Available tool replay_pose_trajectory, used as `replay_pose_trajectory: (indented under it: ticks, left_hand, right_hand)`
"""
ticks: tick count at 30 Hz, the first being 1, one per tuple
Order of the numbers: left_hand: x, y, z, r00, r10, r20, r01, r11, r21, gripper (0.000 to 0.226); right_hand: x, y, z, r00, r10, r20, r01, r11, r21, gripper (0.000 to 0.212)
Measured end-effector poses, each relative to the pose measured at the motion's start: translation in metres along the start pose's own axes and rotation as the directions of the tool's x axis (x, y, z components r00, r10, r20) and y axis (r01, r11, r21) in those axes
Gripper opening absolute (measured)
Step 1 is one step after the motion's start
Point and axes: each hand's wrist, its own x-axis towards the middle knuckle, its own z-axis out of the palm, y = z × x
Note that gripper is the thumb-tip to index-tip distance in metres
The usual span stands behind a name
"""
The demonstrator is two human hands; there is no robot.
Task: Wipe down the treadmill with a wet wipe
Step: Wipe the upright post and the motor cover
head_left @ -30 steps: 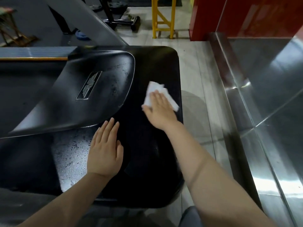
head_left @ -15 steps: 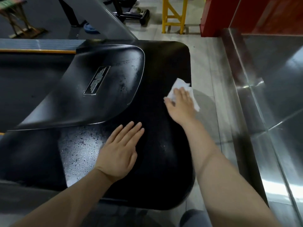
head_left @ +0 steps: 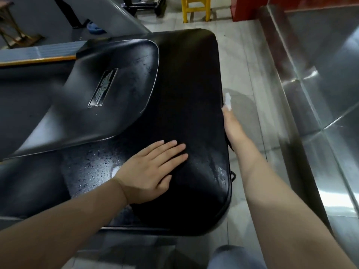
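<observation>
Left hand point(head_left: 149, 171) flat, fingers spread, on wet black treadmill cover point(head_left: 184, 84); right hand point(head_left: 233, 129) presses wipe point(head_left: 227, 100) against its side

No text can be read; a small metal badge point(head_left: 103, 88) sits on the raised black cover point(head_left: 116, 94) of the treadmill point(head_left: 186, 78); it bears an emblem of stacked bars, but its marks are too blurred to make out.

Background stuff – a yellow stool point(head_left: 196, 8) on the pale tiled floor point(head_left: 242, 61), red wall panel point(head_left: 244, 8) beside it, shiny steel cladding point(head_left: 320, 55) along the right.
</observation>
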Motion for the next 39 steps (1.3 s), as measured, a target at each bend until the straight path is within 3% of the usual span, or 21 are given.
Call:
replay_pose_trajectory:
  ticks: [1,2,5,6,9,10,13,16,21,24,28,33,36,39]
  left_hand:
    - [0.0,-0.001,0.0,1.0,0.002,0.008,-0.002,1.0,0.0,0.063]
    - [0.001,-0.001,0.0,1.0,0.008,0.017,-0.008,1.0,-0.001,0.063]
    - [0.0,-0.001,0.001,1.0,0.019,0.023,-0.019,1.0,0.0,0.062]
    - [0.0,-0.001,0.001,1.0,0.02,0.016,-0.02,1.0,0.003,0.062]
    - [0.0,-0.001,0.003,1.0,0.023,0.003,-0.023,1.0,0.005,0.061]
    - [0.0,-0.001,0.003,1.0,0.022,-0.001,-0.022,1.0,0.002,0.061]
    - [0.0,-0.001,0.002,1.0,0.022,-0.003,-0.022,1.0,-0.005,0.061]
    - [-0.001,0.001,0.002,1.0,0.018,-0.005,-0.018,1.0,-0.007,0.06]
    - [0.0,0.0,0.004,0.999,0.028,-0.02,-0.028,1.0,-0.004,0.059]
    - [0.0,-0.001,0.005,0.999,0.031,-0.02,-0.031,0.999,-0.007,0.059]
    - [-0.001,-0.003,0.005,0.999,0.038,-0.029,-0.038,0.999,-0.023,0.058]
    - [0.0,-0.001,0.005,0.999,0.031,-0.039,-0.032,0.999,-0.04,0.058]
    - [0.0,-0.001,0.005,0.999,0.027,-0.037,-0.028,0.999,-0.041,0.058]
    - [0.0,-0.002,0.005,0.999,0.029,-0.03,-0.03,0.998,-0.046,0.057]
  right_hand:
    - [-0.018,0.005,0.002,0.999,0.049,-0.02,-0.049,0.999,-0.001,0.033]
    - [-0.033,0.014,0.001,0.992,0.117,-0.051,-0.115,0.993,0.035,0.036]
    - [-0.053,0.038,-0.001,0.964,0.237,-0.119,-0.234,0.971,0.037,0.058]
    - [-0.049,0.035,-0.001,0.974,0.194,-0.114,-0.195,0.981,0.003,0.063]
    - [-0.017,0.014,-0.003,0.998,-0.043,-0.039,0.042,0.999,-0.011,0.051]
    - [-0.005,0.011,-0.004,0.999,-0.028,-0.037,0.029,0.999,0.027,0.053]
    - [0.009,0.028,-0.004,0.977,0.209,-0.047,-0.196,0.962,0.19,0.071]
    - [-0.004,0.049,-0.004,0.967,0.252,-0.032,-0.238,0.943,0.234,0.053]
    - [0.002,0.058,-0.005,0.984,0.179,-0.022,-0.17,0.96,0.224,0.064]
    - [0.012,0.086,-0.008,0.973,0.231,-0.018,-0.223,0.953,0.204,0.055]
    - [-0.037,0.094,-0.026,0.953,0.297,0.054,-0.302,0.939,0.164,0.045]
    - [-0.098,0.062,-0.024,0.996,0.059,-0.067,-0.055,0.996,0.073,0.032]
    - [-0.147,0.055,0.004,0.985,-0.169,-0.035,0.169,0.986,-0.012,0.052]
    - [-0.185,0.07,0.006,0.994,-0.106,-0.031,0.105,0.994,-0.016,0.053]
